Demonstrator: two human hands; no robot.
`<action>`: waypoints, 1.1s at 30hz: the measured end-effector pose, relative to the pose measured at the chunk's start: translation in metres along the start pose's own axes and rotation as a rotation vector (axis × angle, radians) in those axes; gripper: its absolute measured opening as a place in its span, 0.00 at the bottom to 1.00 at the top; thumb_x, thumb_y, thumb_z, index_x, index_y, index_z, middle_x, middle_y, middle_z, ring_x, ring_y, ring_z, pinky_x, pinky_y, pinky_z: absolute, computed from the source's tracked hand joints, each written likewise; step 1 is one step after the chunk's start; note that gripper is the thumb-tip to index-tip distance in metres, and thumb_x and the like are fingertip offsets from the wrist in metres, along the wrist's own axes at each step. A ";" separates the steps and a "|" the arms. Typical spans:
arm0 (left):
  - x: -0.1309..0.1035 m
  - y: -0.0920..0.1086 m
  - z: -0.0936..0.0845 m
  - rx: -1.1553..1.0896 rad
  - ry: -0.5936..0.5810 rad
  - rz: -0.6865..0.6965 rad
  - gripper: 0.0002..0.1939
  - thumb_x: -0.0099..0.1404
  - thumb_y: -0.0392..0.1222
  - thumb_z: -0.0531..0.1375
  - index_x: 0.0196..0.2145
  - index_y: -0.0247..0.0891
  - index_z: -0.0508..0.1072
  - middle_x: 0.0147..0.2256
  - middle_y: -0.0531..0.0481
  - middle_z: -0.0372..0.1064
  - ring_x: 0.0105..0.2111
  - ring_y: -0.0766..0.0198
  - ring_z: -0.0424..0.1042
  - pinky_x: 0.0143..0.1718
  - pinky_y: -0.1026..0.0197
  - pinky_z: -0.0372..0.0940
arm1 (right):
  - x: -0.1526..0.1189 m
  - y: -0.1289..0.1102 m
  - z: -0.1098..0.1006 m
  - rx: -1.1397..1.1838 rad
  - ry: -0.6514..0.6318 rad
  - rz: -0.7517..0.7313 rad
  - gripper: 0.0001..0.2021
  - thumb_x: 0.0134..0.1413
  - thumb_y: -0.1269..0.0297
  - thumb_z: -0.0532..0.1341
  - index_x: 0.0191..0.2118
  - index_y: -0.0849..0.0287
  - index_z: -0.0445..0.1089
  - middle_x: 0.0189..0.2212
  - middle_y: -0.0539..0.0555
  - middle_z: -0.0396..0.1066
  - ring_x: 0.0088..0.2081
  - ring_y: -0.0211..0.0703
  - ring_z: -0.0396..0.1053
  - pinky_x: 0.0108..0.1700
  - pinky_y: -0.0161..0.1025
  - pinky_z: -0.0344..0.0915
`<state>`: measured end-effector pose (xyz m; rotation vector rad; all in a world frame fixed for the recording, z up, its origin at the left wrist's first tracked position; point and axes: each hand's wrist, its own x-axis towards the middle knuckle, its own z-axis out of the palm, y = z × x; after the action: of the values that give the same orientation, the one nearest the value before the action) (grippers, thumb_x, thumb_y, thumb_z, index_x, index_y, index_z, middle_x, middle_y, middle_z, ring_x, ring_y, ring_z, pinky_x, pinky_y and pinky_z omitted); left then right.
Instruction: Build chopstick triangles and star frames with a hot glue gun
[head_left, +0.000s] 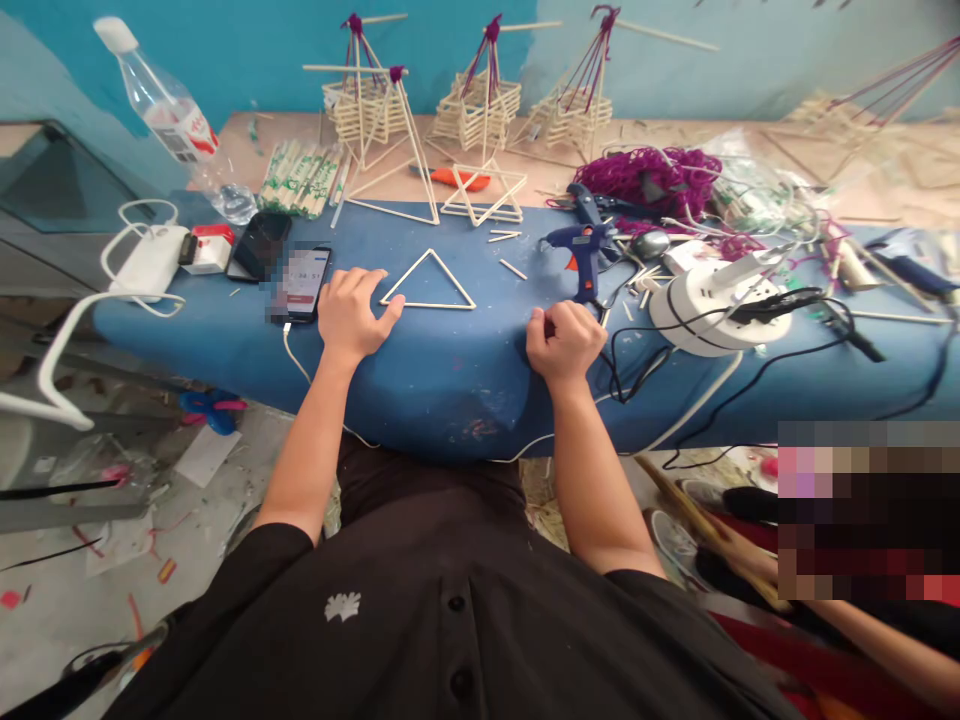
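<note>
On the blue table cover lies a flat triangle of thin sticks [429, 306]. My left hand [355, 312] rests at its left corner, fingers spread, with the thumb by the corner; a lit phone [306, 285] is just left of it. My right hand [566, 342] is a closed fist on the cover, and whatever it may hold is hidden. Behind that fist stands a blue glue gun [587, 255]. Short stick pieces [513, 268] lie between the triangle and the glue gun. A small stick frame [484, 208] sits behind the triangle.
Stick structures with purple yarn [487, 105] line the back. A bottle [169, 115], bundled sticks [302, 180] and a white charger [154, 262] are at left. Purple yarn [652, 180], a round white power strip [705, 310] and tangled cables are at right, near another person's arm [877, 640].
</note>
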<state>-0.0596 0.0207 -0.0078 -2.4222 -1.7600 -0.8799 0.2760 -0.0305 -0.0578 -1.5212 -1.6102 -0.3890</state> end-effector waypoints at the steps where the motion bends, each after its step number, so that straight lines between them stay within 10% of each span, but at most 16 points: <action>1: 0.000 0.000 0.000 0.001 -0.003 0.000 0.29 0.75 0.63 0.56 0.59 0.42 0.80 0.54 0.41 0.80 0.57 0.40 0.73 0.59 0.39 0.67 | 0.000 0.000 0.000 -0.001 -0.003 0.003 0.20 0.66 0.57 0.57 0.26 0.51 0.45 0.22 0.49 0.52 0.28 0.43 0.53 0.35 0.46 0.45; 23: 0.000 0.008 -0.007 0.005 -0.067 -0.009 0.35 0.70 0.64 0.61 0.63 0.37 0.80 0.57 0.36 0.77 0.60 0.36 0.72 0.62 0.37 0.65 | 0.003 -0.005 -0.007 0.012 -0.080 0.051 0.19 0.67 0.54 0.56 0.25 0.50 0.50 0.22 0.52 0.59 0.29 0.46 0.58 0.35 0.47 0.51; 28: 0.003 0.010 -0.011 0.013 -0.098 -0.020 0.35 0.66 0.65 0.68 0.61 0.38 0.82 0.57 0.36 0.75 0.60 0.34 0.71 0.62 0.35 0.65 | 0.020 -0.021 -0.008 0.137 -0.210 -0.012 0.18 0.64 0.43 0.64 0.43 0.54 0.72 0.39 0.60 0.76 0.44 0.57 0.73 0.52 0.54 0.70; 33: 0.012 0.009 -0.013 -0.027 -0.138 -0.068 0.32 0.62 0.64 0.73 0.58 0.44 0.85 0.56 0.39 0.74 0.59 0.36 0.70 0.61 0.38 0.66 | 0.051 -0.048 0.011 0.200 -0.492 -0.074 0.32 0.55 0.39 0.73 0.56 0.58 0.77 0.54 0.66 0.77 0.57 0.68 0.72 0.66 0.65 0.70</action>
<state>-0.0547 0.0237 0.0108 -2.5101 -1.8988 -0.7639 0.2333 0.0005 -0.0105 -1.4765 -2.0185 0.1208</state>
